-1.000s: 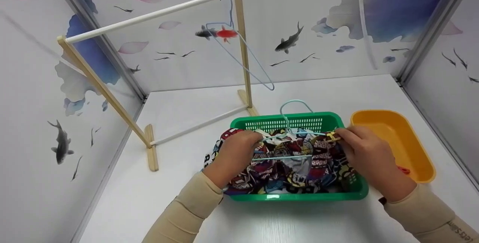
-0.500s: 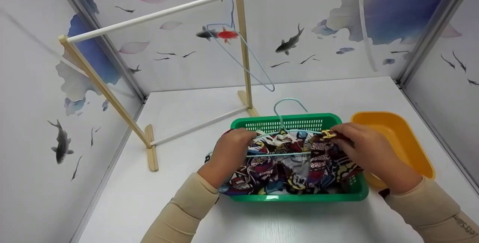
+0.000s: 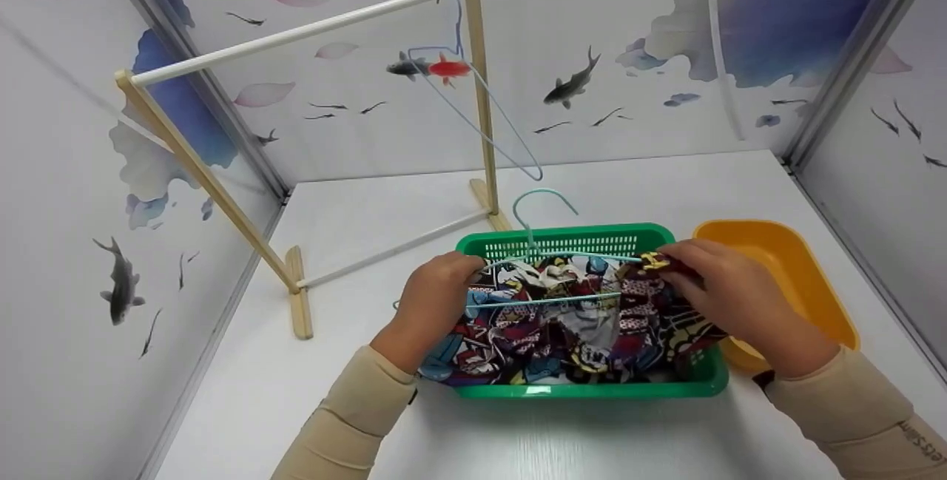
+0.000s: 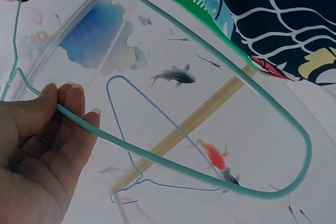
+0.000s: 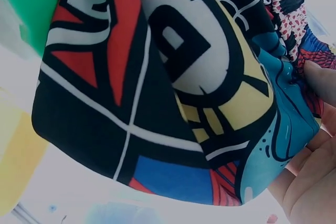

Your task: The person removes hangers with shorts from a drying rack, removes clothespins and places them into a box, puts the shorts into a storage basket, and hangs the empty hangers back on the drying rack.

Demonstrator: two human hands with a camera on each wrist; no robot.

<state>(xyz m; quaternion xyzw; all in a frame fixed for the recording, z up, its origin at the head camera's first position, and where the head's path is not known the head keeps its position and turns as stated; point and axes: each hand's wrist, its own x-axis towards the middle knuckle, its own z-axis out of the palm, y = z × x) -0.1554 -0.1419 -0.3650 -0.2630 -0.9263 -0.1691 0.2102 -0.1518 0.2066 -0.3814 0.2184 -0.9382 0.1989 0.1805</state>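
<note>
My left hand (image 3: 436,302) pinches a light teal clothes hanger (image 3: 533,301) along its upper arm. In the left wrist view, the hanger's rounded left end (image 4: 307,145) is bare beyond my left fingers (image 4: 73,100). My right hand (image 3: 729,299) pinches the gathered edge of a comic-print garment (image 3: 592,332), around the hanger's right end. The right wrist view has the garment's loose part (image 5: 157,103) hanging beside my right hand (image 5: 315,177). Most of the garment lies bunched in a green basket (image 3: 592,390), below the hanger; its exact kind cannot be told.
A wooden rack (image 3: 481,95) with a white top bar (image 3: 311,27) stands at the back left. One blue hanger (image 3: 510,121) hangs at the bar's right end. A yellow tray (image 3: 799,273) sits right of the basket. Printed walls enclose the white table (image 3: 355,406).
My left hand has moved left with the hanger, whose hook has shifted left too. The hanger's left end now shows past my left hand. My right hand has hardly moved.
</note>
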